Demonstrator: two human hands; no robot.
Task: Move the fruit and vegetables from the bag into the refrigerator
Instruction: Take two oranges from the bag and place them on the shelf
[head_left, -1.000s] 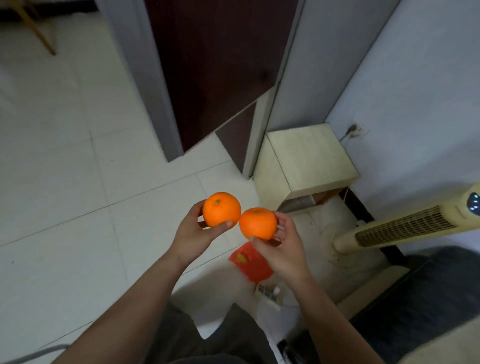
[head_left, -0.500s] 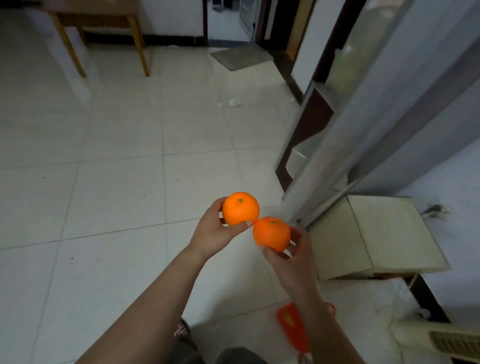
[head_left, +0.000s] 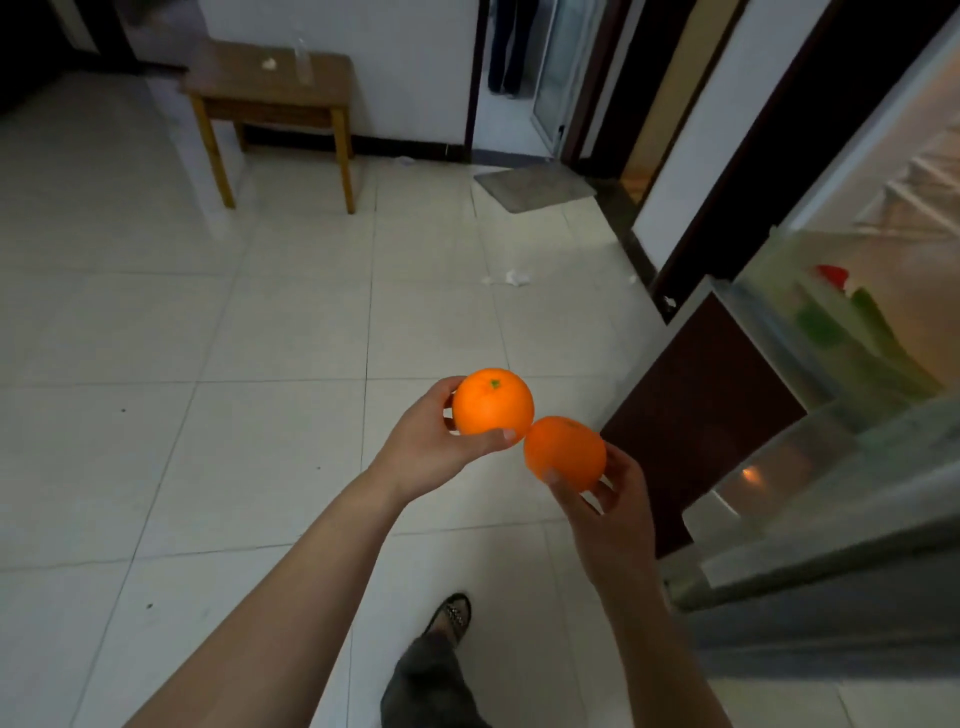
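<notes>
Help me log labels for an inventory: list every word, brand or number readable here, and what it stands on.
None readable.
The upper orange, in the left hand, and the lower orange, in the right hand, bear no print.
The green item in the refrigerator is too blurred.

Round orange fruits: two, upper orange (head_left: 492, 402) and lower orange (head_left: 565, 453). Hands: two, left hand (head_left: 431, 447) and right hand (head_left: 613, 514). Brown wooden counter (head_left: 270, 83): one, 11 o'clock. Grey rectangular floor mat (head_left: 535, 186): one, 12 o'clock. Open refrigerator (head_left: 810, 467): one, 3 o'clock.
</notes>
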